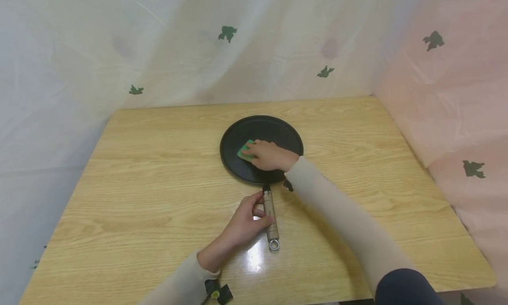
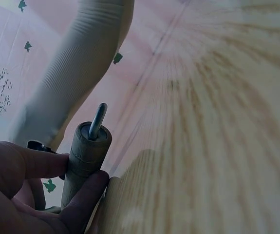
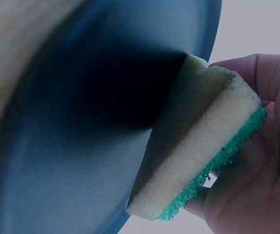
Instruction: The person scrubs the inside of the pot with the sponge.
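Observation:
A round black frying pan (image 1: 274, 127) lies on the wooden table with its handle (image 1: 268, 204) pointing toward me. My left hand (image 1: 245, 223) grips that handle from the left between thumb and fingers; the left wrist view shows the handle's metal ring (image 2: 98, 122) at its end. Over the pan's inner surface, my right hand (image 1: 270, 156) holds a sponge (image 3: 193, 151). Its pale foam side faces the pan, and the green scouring layer (image 3: 217, 163) is toward the palm. In the head view the fingers cover much of the sponge.
The wooden table (image 1: 151, 172) extends on both sides of the pan. Behind it hangs a pale curtain (image 1: 178, 53) with green bird shapes, and a pinkish one (image 1: 456, 119) runs along the right. My right forearm (image 1: 341, 212) crosses over the table's right part.

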`<state>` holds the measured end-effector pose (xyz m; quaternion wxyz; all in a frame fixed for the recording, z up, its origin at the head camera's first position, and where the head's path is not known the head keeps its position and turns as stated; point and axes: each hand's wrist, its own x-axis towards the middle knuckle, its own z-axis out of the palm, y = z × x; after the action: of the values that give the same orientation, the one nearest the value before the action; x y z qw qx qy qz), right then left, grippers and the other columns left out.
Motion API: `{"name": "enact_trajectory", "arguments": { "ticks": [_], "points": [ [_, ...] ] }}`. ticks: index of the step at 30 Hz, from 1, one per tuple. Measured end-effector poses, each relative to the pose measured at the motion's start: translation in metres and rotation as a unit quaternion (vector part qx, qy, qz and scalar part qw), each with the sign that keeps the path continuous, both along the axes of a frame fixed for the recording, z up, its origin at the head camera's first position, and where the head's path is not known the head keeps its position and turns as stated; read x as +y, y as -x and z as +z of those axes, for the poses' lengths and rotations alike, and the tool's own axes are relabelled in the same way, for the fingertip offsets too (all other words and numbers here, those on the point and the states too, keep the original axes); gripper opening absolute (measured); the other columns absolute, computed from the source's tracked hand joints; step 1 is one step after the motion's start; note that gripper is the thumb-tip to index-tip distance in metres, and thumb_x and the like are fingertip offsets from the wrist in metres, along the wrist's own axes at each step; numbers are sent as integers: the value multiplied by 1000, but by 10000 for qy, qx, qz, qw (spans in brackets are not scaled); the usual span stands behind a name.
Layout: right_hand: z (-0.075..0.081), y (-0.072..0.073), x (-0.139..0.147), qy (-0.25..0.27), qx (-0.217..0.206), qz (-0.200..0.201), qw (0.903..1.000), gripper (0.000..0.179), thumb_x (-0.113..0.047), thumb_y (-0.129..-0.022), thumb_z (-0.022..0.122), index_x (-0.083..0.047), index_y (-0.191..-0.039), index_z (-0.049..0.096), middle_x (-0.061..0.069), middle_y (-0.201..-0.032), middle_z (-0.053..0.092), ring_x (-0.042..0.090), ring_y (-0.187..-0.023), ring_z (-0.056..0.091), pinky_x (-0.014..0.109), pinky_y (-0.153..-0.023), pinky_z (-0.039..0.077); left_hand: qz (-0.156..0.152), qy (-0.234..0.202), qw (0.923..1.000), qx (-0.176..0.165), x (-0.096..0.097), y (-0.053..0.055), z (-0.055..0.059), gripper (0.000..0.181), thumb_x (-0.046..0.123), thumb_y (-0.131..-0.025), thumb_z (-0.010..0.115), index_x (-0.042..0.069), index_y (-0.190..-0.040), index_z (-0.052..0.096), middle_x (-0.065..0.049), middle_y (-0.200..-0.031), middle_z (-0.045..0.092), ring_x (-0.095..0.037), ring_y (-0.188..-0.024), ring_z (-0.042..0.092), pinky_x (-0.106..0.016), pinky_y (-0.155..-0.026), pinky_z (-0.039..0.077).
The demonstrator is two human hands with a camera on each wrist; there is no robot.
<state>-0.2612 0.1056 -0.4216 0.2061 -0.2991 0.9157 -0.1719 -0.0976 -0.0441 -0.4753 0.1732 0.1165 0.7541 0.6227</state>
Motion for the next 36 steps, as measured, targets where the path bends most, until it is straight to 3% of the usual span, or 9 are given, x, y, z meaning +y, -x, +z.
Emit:
{"name": "enact_trajectory", "arguments": {
  "ticks": [6, 21, 27, 36],
  "points": [
    [-2, 13, 5, 36, 76, -239, 9997, 50, -14, -109, 53, -15, -158, 47, 14, -169, 32, 34, -159, 22, 73, -121, 19, -33, -2, 10000, -34, 1, -1, 1, 75, 1, -90, 76, -18, -151, 38, -30, -138, 49, -30, -101, 70, -24, -80, 57],
    [2, 21, 29, 72, 151, -510, 9986, 49, -16, -110, 52, -10, -158, 48, 20, -168, 32, 37, -157, 25, 70, -122, 20, 25, 44, 10000, 6, -2, -1, 1, 74, 0, -90, 76, -18, -151, 38, -31, -137, 49, -30, -100, 70, -25, -80, 57],
    [3, 20, 41, -9, 216, -563, 9982, 48, -14, -109, 52, -9, -157, 49, 22, -167, 32, 42, -156, 28, 71, -121, 22, 49, 130, 9999, -31, -3, -1, 2, 74, 0, -90, 77, -18, -151, 39, -31, -137, 49, -30, -100, 70, -25, -80, 57],
    [0, 10, 65, 69, 267, -576, 9980, 46, -13, -109, 52, -4, -154, 52, 24, -163, 39, 41, -155, 29, 60, -125, 22, -95, 288, 9995, -46, -1, 4, 0, 74, 6, -92, 76, -17, -152, 38, -29, -139, 49, -30, -103, 69, -24, -80, 56]
  ]
}}
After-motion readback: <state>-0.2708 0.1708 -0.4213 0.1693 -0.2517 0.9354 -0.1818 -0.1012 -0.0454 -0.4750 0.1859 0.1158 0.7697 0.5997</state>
